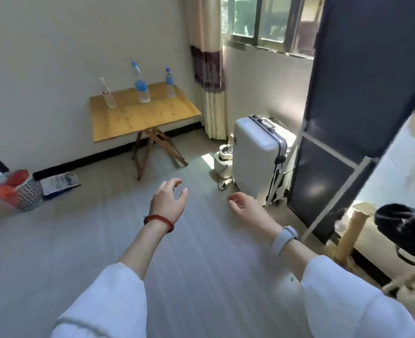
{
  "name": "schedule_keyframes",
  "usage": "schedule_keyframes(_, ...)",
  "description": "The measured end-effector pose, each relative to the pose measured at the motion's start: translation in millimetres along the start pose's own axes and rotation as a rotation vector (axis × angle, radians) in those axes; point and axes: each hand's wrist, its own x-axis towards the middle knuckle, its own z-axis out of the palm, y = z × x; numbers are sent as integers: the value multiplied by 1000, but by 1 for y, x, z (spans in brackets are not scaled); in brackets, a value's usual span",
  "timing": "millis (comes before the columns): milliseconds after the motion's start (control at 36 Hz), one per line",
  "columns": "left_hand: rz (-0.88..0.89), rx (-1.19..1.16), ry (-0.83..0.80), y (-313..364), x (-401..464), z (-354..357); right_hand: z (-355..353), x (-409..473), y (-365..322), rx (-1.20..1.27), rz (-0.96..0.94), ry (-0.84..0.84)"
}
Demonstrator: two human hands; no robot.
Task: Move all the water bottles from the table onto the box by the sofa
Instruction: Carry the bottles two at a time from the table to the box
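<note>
Three clear water bottles stand upright on a small wooden folding table against the far wall: a slim one with a white cap at the left, a tall blue-labelled one in the middle, and a shorter blue-capped one at the right. My left hand, with a red bead bracelet, and my right hand, with a grey watch, reach forward over the floor, well short of the table. Both are empty with fingers spread. The box and sofa are out of view.
A white suitcase stands right of the table, with a small white appliance and cable beside it. A dark panel rises at the right. A mesh basket and papers lie at the left wall. Curtain and window sit behind.
</note>
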Motion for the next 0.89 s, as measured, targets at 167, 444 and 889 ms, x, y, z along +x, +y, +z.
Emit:
schedule_keyframes(167, -57, -6, 158, -54, 118, -38, 38, 149, -74, -7, -130, -96)
schedule_keyframes(444, -145, -27, 228, -173, 346, -82, 120, 400, -162, 6, -166, -139)
schedule_keyframes(889, -75, -25, 102, -255, 719, -42, 131, 756, -208, 3, -65, -54)
